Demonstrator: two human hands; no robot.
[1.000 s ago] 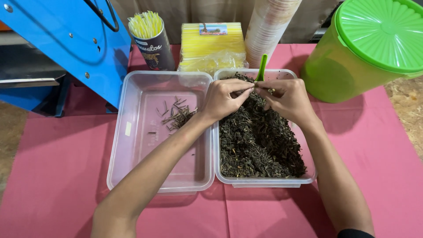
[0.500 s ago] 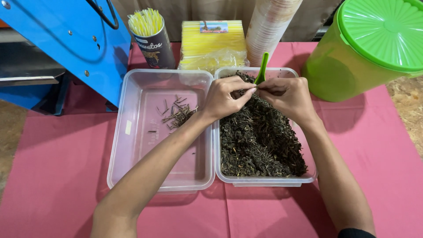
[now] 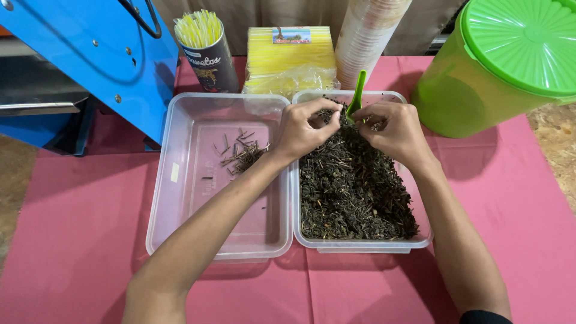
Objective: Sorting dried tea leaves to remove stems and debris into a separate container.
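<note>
left hand (image 3: 304, 129): your fingers curl in with the tips pinched together over the far end of the dark leaves; whether a bit sits between them, i cannot tell.
right hand (image 3: 393, 129): just beside your left, fingertips drawn together and dipping into the same heap; what they grip is too small to tell.
dried leaves (image 3: 354, 192): a loose, dark green-brown pile of shreds with pale thin stems mixed in, filling the clear tub (image 3: 360, 245) under both your hands and reaching back toward your wrists.
green scoop (image 3: 356, 96): stands tilted in the leaves between your two hands, handle pointing away from you.
second tub (image 3: 180, 180): touching the first, to the left of your left hand, holding only a small scatter of stems (image 3: 243, 153) near your left wrist.
green lidded bucket (image 3: 510, 66): beyond and right of your right hand.
straw cup (image 3: 207, 51): beyond your left hand.
</note>
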